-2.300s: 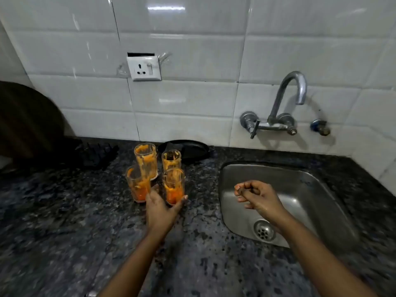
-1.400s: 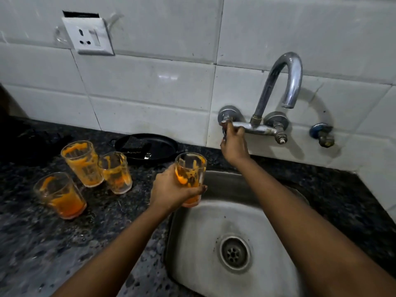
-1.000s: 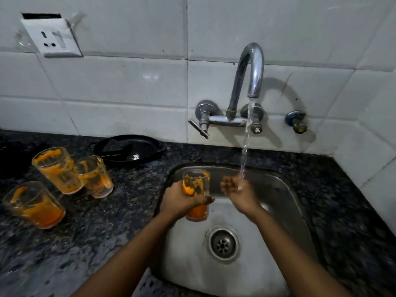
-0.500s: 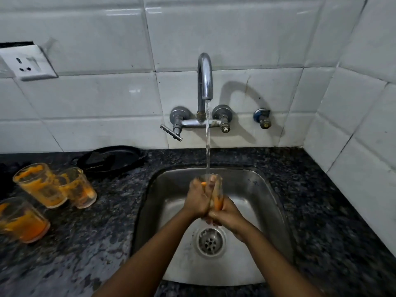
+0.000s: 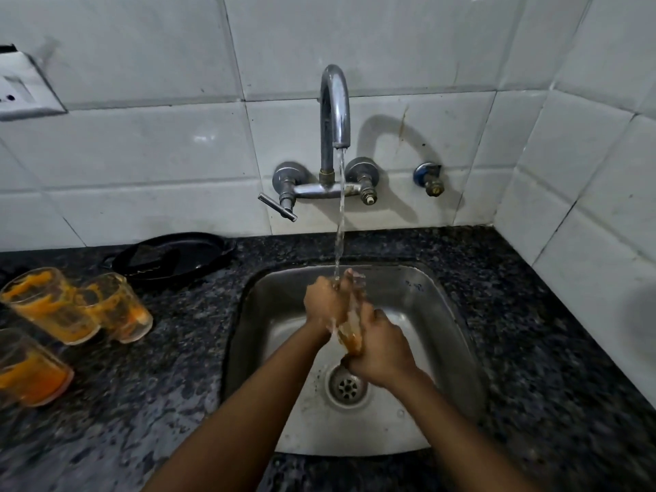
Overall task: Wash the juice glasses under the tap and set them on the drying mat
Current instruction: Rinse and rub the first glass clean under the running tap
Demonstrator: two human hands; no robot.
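Three glasses [image 5: 76,310] on the left are smeared bright orange – sitting on a black counter [image 5: 532,349] speckled grey. White wall tiles [image 5: 142,154], silver steel sink [image 5: 443,314], shiny chrome tap [image 5: 333,111].

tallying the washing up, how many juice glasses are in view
4. One glass is gripped by the left hand and right hand under the tap. Three dirty ones stand on the counter, left: rear, middle, front, partly cropped.
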